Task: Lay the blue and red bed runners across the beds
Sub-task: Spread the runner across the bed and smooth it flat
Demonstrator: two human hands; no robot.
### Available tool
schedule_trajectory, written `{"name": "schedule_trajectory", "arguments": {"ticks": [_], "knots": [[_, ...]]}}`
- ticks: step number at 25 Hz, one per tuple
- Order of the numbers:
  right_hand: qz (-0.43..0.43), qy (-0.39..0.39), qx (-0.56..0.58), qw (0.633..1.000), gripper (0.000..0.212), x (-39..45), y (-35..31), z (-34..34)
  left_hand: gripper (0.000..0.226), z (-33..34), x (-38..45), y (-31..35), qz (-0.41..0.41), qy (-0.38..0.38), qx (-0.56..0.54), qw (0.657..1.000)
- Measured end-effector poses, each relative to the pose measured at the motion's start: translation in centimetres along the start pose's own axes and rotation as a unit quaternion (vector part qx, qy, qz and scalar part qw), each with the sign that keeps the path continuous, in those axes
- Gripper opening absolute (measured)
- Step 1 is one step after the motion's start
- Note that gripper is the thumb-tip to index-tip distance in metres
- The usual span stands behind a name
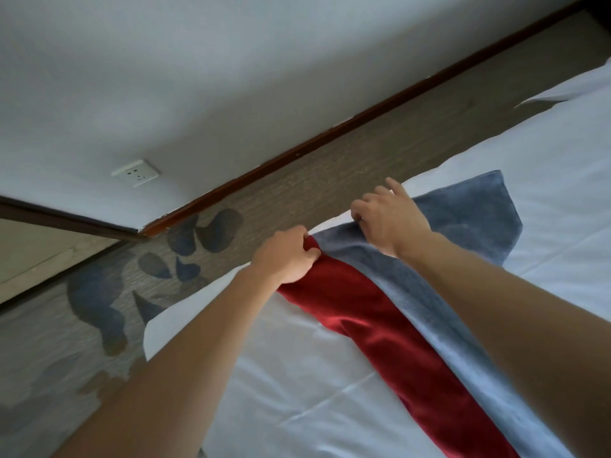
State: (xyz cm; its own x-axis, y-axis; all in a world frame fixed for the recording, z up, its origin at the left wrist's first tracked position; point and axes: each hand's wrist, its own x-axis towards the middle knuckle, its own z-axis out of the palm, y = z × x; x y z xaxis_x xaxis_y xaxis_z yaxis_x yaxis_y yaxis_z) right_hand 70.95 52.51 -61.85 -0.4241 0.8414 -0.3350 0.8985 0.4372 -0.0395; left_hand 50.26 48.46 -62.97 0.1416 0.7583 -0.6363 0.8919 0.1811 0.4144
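Observation:
A red runner [380,332] and a blue runner [463,246] lie side by side across the white bed [297,385], reaching its far edge. My left hand [284,256] pinches the far end of the red runner at the bed's edge. My right hand [386,216] grips the edge of the blue runner just beyond it, fingers curled into the cloth. The blue runner's far end is bunched and folded over to the right. Both arms stretch out over the bed.
Beyond the bed's edge runs a strip of patterned carpet [198,246] with dark blue shapes. A white wall with a brown skirting board [297,153] and a wall socket [136,173] stands behind it. A second white sheet [582,81] shows at the top right.

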Motion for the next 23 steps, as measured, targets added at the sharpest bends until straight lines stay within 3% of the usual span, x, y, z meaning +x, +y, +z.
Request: {"name": "schedule_trajectory", "arguments": {"ticks": [2,4,6,9,11,14,17,20,23], "knots": [[0.023,0.019,-0.013,0.999,0.014,1.2,-0.1,0.3,0.022,0.8,-0.1,-0.7,0.044,0.026,0.039,0.998],[0.036,0.055,-0.027,0.997,0.016,3.1,-0.5,-0.1,0.016,-0.5,1.2,-2.0,0.092,0.113,0.099,0.984],[0.04,0.078,-0.022,0.996,0.024,4.4,-1.2,-0.1,0.014,-3.1,2.8,-3.9,0.086,0.169,0.165,0.968],[0.06,0.069,-0.008,0.996,0.04,3.3,-1.0,1.4,0.027,-4.0,4.2,-5.7,-0.012,0.095,0.213,0.972],[0.077,0.063,-0.006,0.995,0.041,1.0,-0.3,2.8,0.038,-1.9,3.8,-4.4,-0.004,0.059,0.202,0.978],[0.126,0.098,0.006,0.987,0.034,-3.4,1.4,3.5,0.032,1.3,3.9,0.8,0.129,0.129,0.163,0.97],[0.217,0.155,0.032,0.963,0.037,-9.3,4.0,3.9,0.025,4.3,3.8,8.9,0.269,0.165,0.137,0.939],[0.331,0.181,0.075,0.923,0.038,-17.1,6.6,5.1,0.023,8.2,2.6,17.1,0.383,0.156,0.136,0.9],[0.43,0.135,0.095,0.888,0.036,-26.6,8.9,7.6,0.028,12.9,1.1,23.9,0.467,0.1,0.177,0.861]]}}
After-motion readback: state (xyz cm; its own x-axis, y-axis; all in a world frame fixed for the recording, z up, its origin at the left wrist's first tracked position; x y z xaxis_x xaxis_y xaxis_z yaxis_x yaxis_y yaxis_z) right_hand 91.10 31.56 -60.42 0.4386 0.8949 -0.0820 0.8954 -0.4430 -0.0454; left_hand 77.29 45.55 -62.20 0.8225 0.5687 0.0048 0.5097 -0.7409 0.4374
